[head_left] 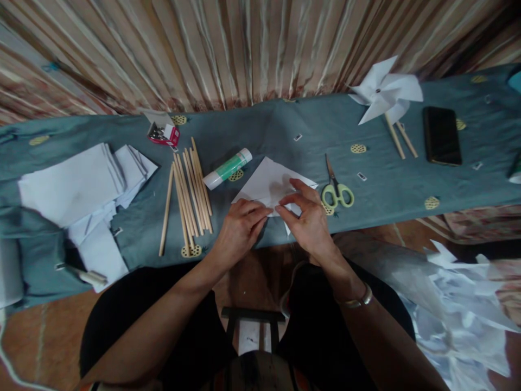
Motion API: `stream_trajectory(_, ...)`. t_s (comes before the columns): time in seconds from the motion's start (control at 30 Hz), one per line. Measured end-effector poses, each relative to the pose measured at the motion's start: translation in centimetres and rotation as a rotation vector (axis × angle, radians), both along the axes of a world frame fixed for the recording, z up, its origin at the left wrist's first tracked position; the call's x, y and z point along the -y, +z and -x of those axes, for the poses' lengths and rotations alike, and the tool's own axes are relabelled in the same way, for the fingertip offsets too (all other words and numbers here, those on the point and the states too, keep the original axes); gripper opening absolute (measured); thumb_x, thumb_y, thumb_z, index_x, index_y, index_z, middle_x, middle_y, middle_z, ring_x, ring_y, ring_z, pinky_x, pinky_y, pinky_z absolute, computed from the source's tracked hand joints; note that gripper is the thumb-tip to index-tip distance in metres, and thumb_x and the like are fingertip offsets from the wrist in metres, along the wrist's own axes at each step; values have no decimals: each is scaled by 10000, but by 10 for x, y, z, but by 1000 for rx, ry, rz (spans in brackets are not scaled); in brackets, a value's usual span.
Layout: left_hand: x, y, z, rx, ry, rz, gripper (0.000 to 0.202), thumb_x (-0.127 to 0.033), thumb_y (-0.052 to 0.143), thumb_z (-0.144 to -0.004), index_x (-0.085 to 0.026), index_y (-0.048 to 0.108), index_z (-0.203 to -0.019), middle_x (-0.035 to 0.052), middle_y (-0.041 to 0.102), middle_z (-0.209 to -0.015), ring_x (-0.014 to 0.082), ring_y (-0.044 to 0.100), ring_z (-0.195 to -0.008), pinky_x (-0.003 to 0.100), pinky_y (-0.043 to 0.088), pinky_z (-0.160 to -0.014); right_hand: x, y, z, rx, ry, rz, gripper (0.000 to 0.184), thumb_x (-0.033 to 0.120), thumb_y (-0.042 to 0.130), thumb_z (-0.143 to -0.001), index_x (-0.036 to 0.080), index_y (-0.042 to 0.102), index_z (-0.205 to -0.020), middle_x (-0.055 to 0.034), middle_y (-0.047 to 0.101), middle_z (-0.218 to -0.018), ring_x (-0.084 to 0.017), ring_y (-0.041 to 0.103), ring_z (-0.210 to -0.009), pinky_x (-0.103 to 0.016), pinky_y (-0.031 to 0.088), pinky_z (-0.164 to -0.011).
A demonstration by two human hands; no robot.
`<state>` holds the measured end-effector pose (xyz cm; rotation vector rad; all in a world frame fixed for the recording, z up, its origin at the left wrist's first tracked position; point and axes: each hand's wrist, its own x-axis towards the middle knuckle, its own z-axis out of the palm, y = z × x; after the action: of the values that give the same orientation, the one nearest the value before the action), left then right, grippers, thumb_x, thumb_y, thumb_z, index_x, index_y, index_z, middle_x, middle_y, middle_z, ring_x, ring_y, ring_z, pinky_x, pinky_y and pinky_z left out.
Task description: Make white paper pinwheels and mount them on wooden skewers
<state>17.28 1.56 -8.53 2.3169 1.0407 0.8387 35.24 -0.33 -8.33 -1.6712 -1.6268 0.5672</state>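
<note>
A folded sheet of white paper (264, 176) lies at the near edge of the cloth-covered table, one corner pointing away from me. My left hand (244, 221) pinches its near edge, fingers closed. Close beside it, my right hand (304, 214) has thumb and index finger pressed at the same edge, the other fingers loosely bent over the paper. The fingertips of both hands almost meet. Green-handled scissors (337, 191) lie just right of my right hand, blades pointing away. A glue stick (228, 168) with a green label rests beyond my left hand.
Several wooden sticks (189, 195) lie left of the glue stick, near a small red box (163, 130) of metal pins. White paper stacks (73, 184) cover the left. Paper pinwheels (382, 89) and a black phone (442, 134) lie right. More pinwheels (459, 304) fill a bag below.
</note>
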Motion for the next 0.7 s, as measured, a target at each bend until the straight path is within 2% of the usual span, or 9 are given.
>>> stream_trajectory(0.33, 0, 0, -1, -15, 33, -17, 201, -198, 545, -916, -153, 696, -1041, 80, 701, -951, 188, 614, -886, 361, 525, -825, 0, -2, 0, -26, 1, -5, 95, 288, 623, -829, 246, 705, -854, -31, 539, -1345, -291, 456, -1283, -522, 348, -1119)
stream_trajectory(0.5, -1, -1, -2, -23, 43, -29, 185, -188, 566, -903, -152, 701, -1024, 75, 704, -931, 186, 620, -871, 358, 530, -817, 0, -4, 0, 17, -3, -30, 103, 292, 621, -838, 237, 706, -858, -45, 547, -1334, -293, 477, -1267, -524, 373, -1101)
stream_trajectory(0.7, -2, 1, -2, -43, 41, -32, 191, -179, 565, -901, -144, 704, -1027, 78, 708, -928, 186, 622, -865, 347, 532, -806, 2, -3, -1, 120, 48, -109, 199, 264, 522, -909, 254, 698, -1002, -48, 515, -1359, -284, 468, -1281, -513, 382, -1098)
